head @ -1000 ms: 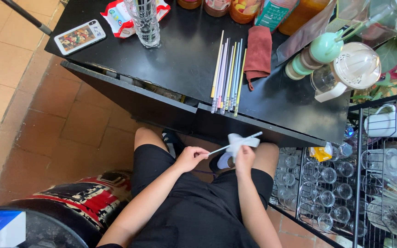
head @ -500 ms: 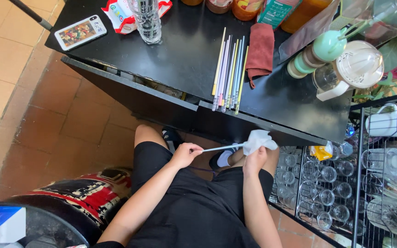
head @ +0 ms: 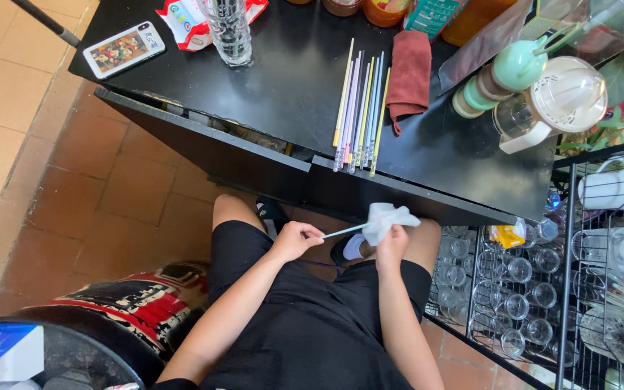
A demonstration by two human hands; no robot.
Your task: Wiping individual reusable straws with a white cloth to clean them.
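Seated person, head view looking down over lap. Left hand point(head: 296, 240) grip: fingers pressed together, pinching the near end of a thin pale straw point(head: 342, 231). Straw runs out from that grip, slightly upward in frame, toward the right hand point(head: 391, 240). Right hand grip: fingers pinching a crumpled white cloth point(head: 388, 218) bunched around the straw's far end; the cloth stands just above that grip and hides the straw's tip. Both hands held over the knees, near each other, joined only by the straw.

Beyond the two grips, farther from the body: black surface point(head: 283, 79), its front edge just past the cloth. On it, directly ahead of the grips, a row of coloured straws point(head: 359, 108) lying side by side. A folded dark red cloth point(head: 408, 76) lies just right of that row. Phone point(head: 124, 49) far off to the left of the grips. Wire rack of glasses point(head: 514, 289) to the right of the right-hand grip.
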